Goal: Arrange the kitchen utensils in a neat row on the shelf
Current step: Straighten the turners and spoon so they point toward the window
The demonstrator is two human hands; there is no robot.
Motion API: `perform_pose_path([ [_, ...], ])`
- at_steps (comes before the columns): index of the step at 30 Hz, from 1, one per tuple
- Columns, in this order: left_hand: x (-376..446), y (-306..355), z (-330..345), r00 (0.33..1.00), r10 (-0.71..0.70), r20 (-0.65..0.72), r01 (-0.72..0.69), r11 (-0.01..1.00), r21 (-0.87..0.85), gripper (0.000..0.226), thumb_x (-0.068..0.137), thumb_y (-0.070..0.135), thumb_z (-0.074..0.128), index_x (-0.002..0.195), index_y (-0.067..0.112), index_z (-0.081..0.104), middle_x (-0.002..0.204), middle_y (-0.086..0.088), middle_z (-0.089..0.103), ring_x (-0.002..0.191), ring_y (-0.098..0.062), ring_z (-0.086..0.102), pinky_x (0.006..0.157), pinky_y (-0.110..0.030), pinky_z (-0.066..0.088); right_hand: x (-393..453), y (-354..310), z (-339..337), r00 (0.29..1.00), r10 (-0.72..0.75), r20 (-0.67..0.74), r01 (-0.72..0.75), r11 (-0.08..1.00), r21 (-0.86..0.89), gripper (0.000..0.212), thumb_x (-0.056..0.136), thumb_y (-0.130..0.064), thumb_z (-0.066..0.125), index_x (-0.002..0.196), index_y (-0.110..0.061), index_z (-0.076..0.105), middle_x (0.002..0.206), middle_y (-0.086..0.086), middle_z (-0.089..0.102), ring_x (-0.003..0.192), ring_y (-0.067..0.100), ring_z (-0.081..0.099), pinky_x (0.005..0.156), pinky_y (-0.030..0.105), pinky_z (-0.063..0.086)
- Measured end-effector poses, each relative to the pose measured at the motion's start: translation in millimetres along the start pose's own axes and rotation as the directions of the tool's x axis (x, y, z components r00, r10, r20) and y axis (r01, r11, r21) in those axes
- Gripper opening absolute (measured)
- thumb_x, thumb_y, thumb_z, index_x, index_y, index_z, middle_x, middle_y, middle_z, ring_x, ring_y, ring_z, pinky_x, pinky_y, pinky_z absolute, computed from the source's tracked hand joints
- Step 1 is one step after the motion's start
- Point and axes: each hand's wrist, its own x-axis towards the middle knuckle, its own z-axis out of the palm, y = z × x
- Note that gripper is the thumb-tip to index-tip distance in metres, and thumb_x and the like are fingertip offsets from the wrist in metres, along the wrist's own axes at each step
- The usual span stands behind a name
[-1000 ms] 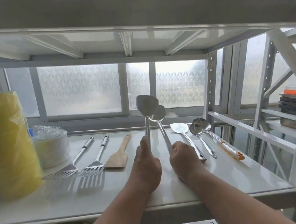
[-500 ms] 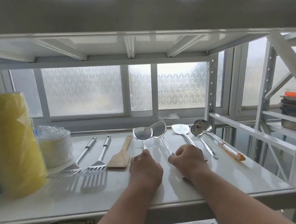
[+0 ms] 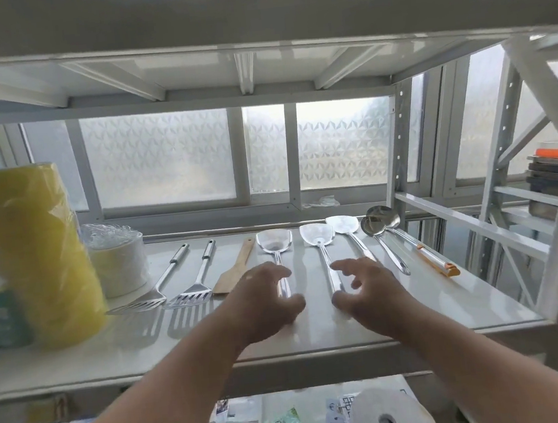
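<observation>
The shelf (image 3: 317, 331) carries all utensils along its rear half; the front half, up to the front edge, is bare surface except where the hands hover. At the left edge stand a yellow wrapped roll (image 3: 39, 253) and a wrapped stack of plastic ware (image 3: 117, 259).

The row runs left to right: two slotted turners (image 3: 161, 282) (image 3: 197, 278) with heads toward the front edge, a wooden spatula (image 3: 235, 267), two steel spatulas (image 3: 275, 246) (image 3: 318, 241) with heads toward the rear edge, a third steel spatula (image 3: 344, 226), and two ladles (image 3: 376, 232) (image 3: 392, 225) overlapping near the right rear corner. One ladle has an orange handle end.

The left hand (image 3: 266, 302) is spread, fingers relaxed, above the handle of the left steel spatula, gripping nothing. The right hand (image 3: 368, 291) is likewise spread beside the handle of the next spatula.

Both handles are partly covered by the hands; contact cannot be confirmed. Motion blur softens the fingertips.
</observation>
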Motion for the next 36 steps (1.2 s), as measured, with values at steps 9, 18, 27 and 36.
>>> perform_pose_path([
  [9, 14.9, -11.6, 14.7, 0.982, 0.071, 0.174, -0.105, 0.975, 0.195, 0.023, 0.095, 0.038, 0.064, 0.081, 0.025, 0.051, 0.103, 0.003, 0.061, 0.098, -0.021, 0.059, 0.094, -0.036, 0.050, 26.8, 2.9, 20.8, 0.988, -0.096, 0.120, 0.123, 0.960, -0.252, 0.025, 0.097, -0.029, 0.064, 0.122, -0.029, 0.069, 0.122, -0.006, 0.066, 0.096, 0.010, 0.051, 0.088, 0.019, 0.034],
  [18, 22.6, -4.7, 41.6, 0.998, -0.054, 0.032, 0.053, 0.998, 0.024, 0.012, 0.098, 0.027, 0.054, 0.089, 0.023, 0.046, 0.112, -0.002, 0.061, 0.107, -0.027, 0.057, 0.089, -0.034, 0.043, 41.4, 6.6, 22.6, 0.994, -0.060, 0.092, 0.082, 0.960, -0.266, 0.050, 0.097, -0.030, 0.061, 0.146, -0.030, 0.051, 0.129, 0.004, 0.067, 0.122, 0.026, 0.057, 0.100, 0.030, 0.041],
  [27, 18.3, -3.3, 42.6, 1.000, -0.025, -0.006, 0.025, 0.998, 0.053, 0.039, 0.104, 0.025, 0.050, 0.141, 0.018, 0.063, 0.153, -0.001, 0.053, 0.141, -0.023, 0.050, 0.116, -0.033, 0.038, 36.9, 12.2, 26.4, 0.997, -0.079, 0.018, 0.081, 0.967, -0.240, 0.034, 0.095, -0.030, 0.062, 0.129, -0.027, 0.068, 0.116, -0.002, 0.073, 0.115, 0.022, 0.061, 0.095, 0.028, 0.045],
  [36, 20.5, -10.1, 47.4, 0.999, -0.012, -0.051, 0.013, 0.999, 0.031, 0.039, 0.104, 0.028, 0.051, 0.139, 0.031, 0.068, 0.157, 0.013, 0.052, 0.143, -0.018, 0.050, 0.120, -0.031, 0.037, 38.2, 11.5, 27.3, 0.995, -0.081, 0.054, 0.093, 0.957, -0.276, 0.039, 0.099, -0.024, 0.051, 0.135, -0.026, 0.065, 0.141, -0.003, 0.064, 0.132, 0.022, 0.055, 0.111, 0.032, 0.042],
])
